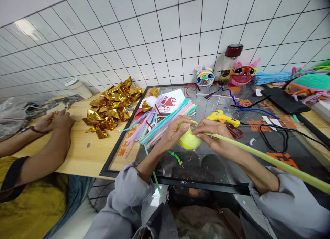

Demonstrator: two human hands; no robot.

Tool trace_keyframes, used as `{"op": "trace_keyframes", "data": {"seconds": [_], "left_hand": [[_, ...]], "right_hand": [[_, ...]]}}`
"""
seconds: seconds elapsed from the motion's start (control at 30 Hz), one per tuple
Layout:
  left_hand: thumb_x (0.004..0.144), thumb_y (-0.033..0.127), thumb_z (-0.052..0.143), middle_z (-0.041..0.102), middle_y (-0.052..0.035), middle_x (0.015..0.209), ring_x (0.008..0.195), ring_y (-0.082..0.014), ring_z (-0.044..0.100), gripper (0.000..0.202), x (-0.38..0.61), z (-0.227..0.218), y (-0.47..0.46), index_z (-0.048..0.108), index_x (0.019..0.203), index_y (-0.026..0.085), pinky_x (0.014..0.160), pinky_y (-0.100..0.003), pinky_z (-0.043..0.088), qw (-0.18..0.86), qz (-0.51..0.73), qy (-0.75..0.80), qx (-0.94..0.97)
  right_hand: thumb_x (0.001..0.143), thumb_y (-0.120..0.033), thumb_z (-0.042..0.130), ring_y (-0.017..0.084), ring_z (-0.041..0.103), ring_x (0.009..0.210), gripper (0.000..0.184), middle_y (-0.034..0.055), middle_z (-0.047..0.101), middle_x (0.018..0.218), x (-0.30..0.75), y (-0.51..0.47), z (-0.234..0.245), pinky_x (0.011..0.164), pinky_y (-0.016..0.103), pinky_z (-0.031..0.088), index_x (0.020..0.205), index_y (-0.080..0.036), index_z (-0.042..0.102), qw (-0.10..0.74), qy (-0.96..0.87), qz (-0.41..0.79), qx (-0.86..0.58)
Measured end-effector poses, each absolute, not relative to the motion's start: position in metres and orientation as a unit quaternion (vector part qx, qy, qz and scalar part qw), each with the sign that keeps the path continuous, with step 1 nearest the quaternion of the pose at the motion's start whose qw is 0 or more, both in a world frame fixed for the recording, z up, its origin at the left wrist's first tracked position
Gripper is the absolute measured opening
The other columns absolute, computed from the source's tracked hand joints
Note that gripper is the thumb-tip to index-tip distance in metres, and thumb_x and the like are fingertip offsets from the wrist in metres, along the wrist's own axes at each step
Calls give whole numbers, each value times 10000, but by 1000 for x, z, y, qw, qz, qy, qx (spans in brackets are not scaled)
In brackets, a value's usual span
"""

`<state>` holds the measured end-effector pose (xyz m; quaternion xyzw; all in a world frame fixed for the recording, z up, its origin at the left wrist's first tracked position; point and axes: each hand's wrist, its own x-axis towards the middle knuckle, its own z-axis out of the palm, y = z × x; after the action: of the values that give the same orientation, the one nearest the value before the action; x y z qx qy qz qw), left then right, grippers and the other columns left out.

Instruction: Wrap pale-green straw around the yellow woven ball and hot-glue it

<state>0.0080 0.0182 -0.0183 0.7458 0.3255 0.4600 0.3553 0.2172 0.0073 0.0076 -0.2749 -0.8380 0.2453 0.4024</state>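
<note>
Between my hands is a round clear form [198, 145] partly wrapped in yellow pipe cleaner [189, 140]. My left hand [175, 131] is closed around its left side, thumb on top. My right hand [215, 137] pinches a long yellow pipe cleaner [260, 153] against the form's right edge; the strand's loose length runs off past my right forearm. Just behind my right hand lies a yellow glue gun [224, 118]. A bundle of pastel pipe cleaners [165, 120] is beside my left hand.
Crumpled gold foil pieces [113, 103] are heaped at left, near a co-worker's hands [58, 122]. Decorated round heads [205, 77], a lidded bottle [228, 65] and a black phone [285, 99] stand or lie along the back. A black cable [283, 142] curls at right.
</note>
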Motion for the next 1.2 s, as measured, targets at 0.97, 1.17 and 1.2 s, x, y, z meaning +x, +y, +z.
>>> {"op": "trace_keyframes", "data": {"seconds": [0.97,1.17,1.2], "left_hand": [[945,418,578,672,-111,1253,1238,-257,613,271,5,-15,16,686,1058,198,1116,-443,440,357,444,362,738],[936,409,586,672,-117,1254,1238,-264,611,261,6,-15,16,690,1034,190,1122,-454,440,365,445,362,733],[934,404,588,668,-118,1260,1242,-266,608,256,6,-14,16,686,1036,191,1122,-453,439,368,443,363,733]], "right_hand": [[809,-319,747,179,656,736,137,53,752,808,220,8,18,660,286,501,812,-183,762,385,-763,384,-348],[644,-496,872,124,525,575,347,27,665,627,236,16,25,522,254,407,664,-180,732,389,-674,473,-413],[614,-520,886,111,490,544,380,15,635,591,238,18,25,500,252,383,651,-179,721,392,-658,484,-423]]}}
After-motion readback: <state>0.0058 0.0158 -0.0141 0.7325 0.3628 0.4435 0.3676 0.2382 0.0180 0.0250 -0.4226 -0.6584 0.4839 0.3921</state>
